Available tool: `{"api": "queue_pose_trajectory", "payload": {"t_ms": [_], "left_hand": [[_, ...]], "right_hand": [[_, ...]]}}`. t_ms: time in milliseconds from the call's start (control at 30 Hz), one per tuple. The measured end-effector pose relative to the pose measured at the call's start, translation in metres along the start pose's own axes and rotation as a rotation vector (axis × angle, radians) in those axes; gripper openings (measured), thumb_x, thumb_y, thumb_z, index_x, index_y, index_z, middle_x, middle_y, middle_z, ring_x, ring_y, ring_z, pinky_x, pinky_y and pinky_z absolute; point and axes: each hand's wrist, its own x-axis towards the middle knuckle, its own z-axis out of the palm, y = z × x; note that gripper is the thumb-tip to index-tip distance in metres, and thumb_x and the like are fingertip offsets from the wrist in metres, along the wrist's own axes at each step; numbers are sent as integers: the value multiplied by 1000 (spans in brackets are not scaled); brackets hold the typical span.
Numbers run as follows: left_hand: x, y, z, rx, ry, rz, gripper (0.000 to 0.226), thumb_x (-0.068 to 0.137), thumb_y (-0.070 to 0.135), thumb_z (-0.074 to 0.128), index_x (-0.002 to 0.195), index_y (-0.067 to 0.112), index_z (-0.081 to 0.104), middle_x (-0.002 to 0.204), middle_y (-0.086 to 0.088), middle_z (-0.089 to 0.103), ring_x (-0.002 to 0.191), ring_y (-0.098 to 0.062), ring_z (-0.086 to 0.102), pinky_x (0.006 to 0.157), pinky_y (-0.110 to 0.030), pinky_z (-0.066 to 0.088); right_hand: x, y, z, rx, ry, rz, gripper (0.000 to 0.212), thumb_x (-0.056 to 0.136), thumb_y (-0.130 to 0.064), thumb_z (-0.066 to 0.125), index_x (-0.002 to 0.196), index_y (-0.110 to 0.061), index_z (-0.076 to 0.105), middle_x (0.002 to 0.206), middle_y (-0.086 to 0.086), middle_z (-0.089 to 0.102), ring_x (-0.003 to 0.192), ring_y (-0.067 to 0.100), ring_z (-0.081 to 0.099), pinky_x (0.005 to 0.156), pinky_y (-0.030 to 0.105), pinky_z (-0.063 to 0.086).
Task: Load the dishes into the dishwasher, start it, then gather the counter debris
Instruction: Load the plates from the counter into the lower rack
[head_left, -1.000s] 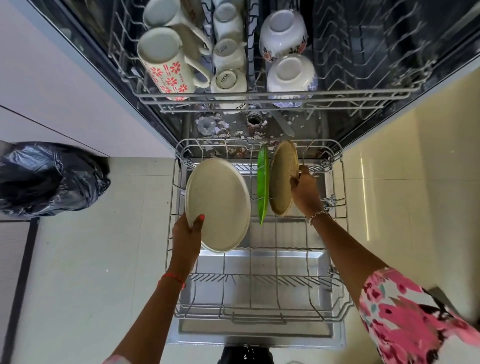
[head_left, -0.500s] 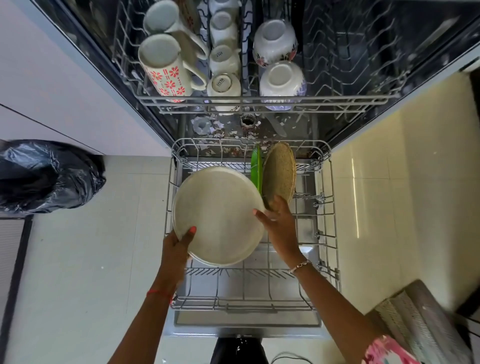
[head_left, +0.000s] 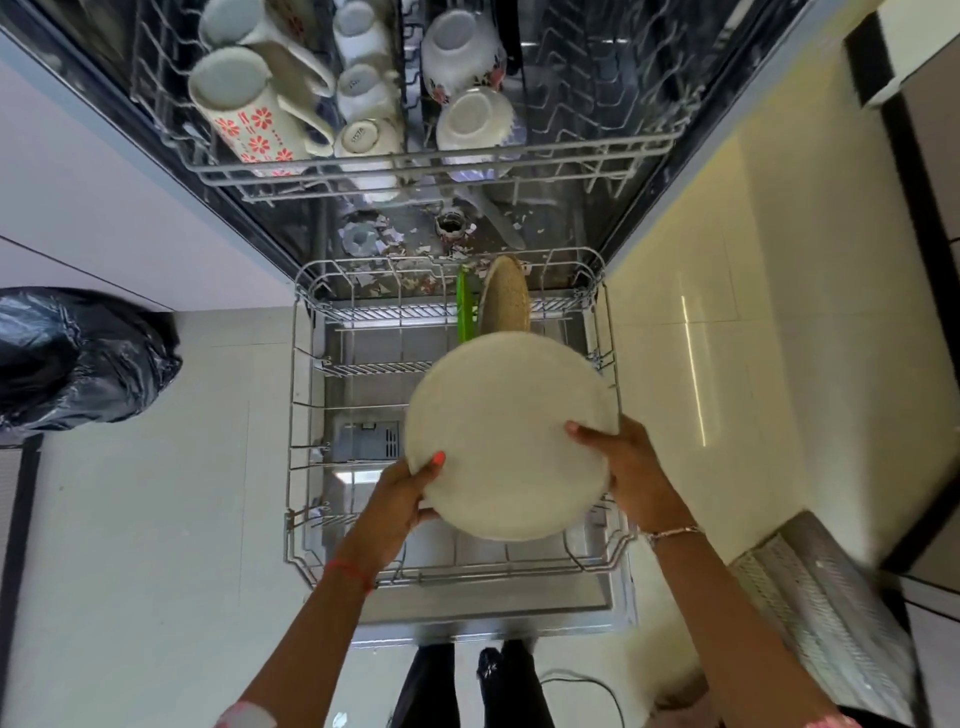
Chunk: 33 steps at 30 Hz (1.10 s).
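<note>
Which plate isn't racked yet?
The large cream plate, gripped by the left hand and right hand above the lower rack; the green plate and brown plate stand on edge at its back.

Three plates are in view: one cream plate (head_left: 506, 436) gripped by two hands, the left hand (head_left: 402, 499) and the right hand (head_left: 628, 467), and one green plate (head_left: 465, 312) and one tan plate (head_left: 505, 301) standing on edge in the lower rack (head_left: 306, 405). There are two wire racks, and the upper rack (head_left: 597, 150) carries seven pieces: two tall mugs, a flowered mug (head_left: 244, 114) and a plain white mug (head_left: 234, 21), three small white cups (head_left: 363, 137) in a line, and two round bowls (head_left: 480, 122) beside them. One black rubbish bag (head_left: 78, 358) sits on the floor, one red thread (head_left: 348, 569) circles the left wrist and one bracelet (head_left: 672, 532) the right.
</note>
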Motion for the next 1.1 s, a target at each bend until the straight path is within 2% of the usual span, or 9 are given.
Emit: {"api": "queue_pose_trajectory", "payload": {"t_ms": [100, 233, 367, 567, 667, 833, 933, 1033, 1100], "left_hand": [[10, -26, 28, 217, -125, -37, 14, 93, 19, 52, 107, 19, 57, 96, 6, 69, 94, -14, 60, 67, -17, 55], [25, -83, 39, 1042, -283, 55, 68, 80, 33, 69, 136, 6, 41, 139, -3, 44, 130, -16, 40, 106, -22, 30], [35, -133, 35, 1425, -305, 65, 62, 91, 20, 55, 145, 17, 24, 152, -1, 26, 139, -13, 27, 113, -22, 19], [49, -168, 24, 1405, -269, -68, 40, 92, 16, 51, 133, 12, 50, 123, 3, 60, 106, 2, 59, 92, -14, 44], [53, -171, 22, 1425, -286, 5, 39, 93, 20, 52, 132, 19, 52, 131, 3, 56, 119, -9, 53, 98, -15, 36], [54, -171, 16, 1214, -334, 0, 57, 77, 50, 66, 127, 24, 56, 128, 9, 58, 115, 2, 53, 95, -8, 38], [55, -172, 15, 1162, -387, 33, 93, 57, 86, 36, 124, 27, 57, 126, 11, 59, 109, 5, 55, 92, -8, 40], [57, -175, 11, 1159, -371, 56, 100, 55, 91, 19, 123, 29, 58, 124, 9, 61, 108, 1, 58, 95, -13, 43], [54, -172, 13, 1170, -372, 48, 89, 63, 85, 25, 123, 28, 58, 125, 7, 61, 109, -1, 59, 96, -14, 43]], "right_hand": [[-8, -27, -33, 79, 204, -130, 20, 75, 6, 66, 92, -5, 66, 86, 10, 68, 77, 26, 65, 75, 39, 55], [8, -58, -68, 154, 419, -291, 19, 74, 6, 67, 76, -12, 62, 77, 1, 64, 66, 14, 63, 62, 29, 55], [51, -72, -68, -58, 428, -473, 16, 76, 5, 64, 83, -9, 59, 74, -3, 58, 63, 4, 54, 54, 14, 47], [118, -68, -22, -519, 294, -704, 11, 72, -3, 51, 65, -6, 44, 56, -1, 40, 47, 5, 33, 42, 10, 22], [142, -60, -2, -584, 290, -697, 10, 75, 4, 47, 71, -5, 45, 64, 7, 43, 53, 18, 36, 39, 12, 23], [151, -58, 23, -746, 279, -667, 11, 84, 6, 43, 84, 6, 54, 76, 11, 45, 67, 21, 42, 52, 19, 26], [159, -54, 30, -831, 263, -649, 26, 86, 5, 43, 65, -10, 36, 68, 6, 39, 69, 20, 40, 45, 17, 26], [170, -48, 36, -864, 240, -591, 38, 88, 2, 42, 60, -18, 25, 61, -2, 31, 63, 18, 38, 46, 16, 26], [177, -41, 37, -862, 218, -555, 29, 91, -3, 43, 65, -13, 36, 72, 7, 45, 69, 20, 45, 57, 18, 27]]}}
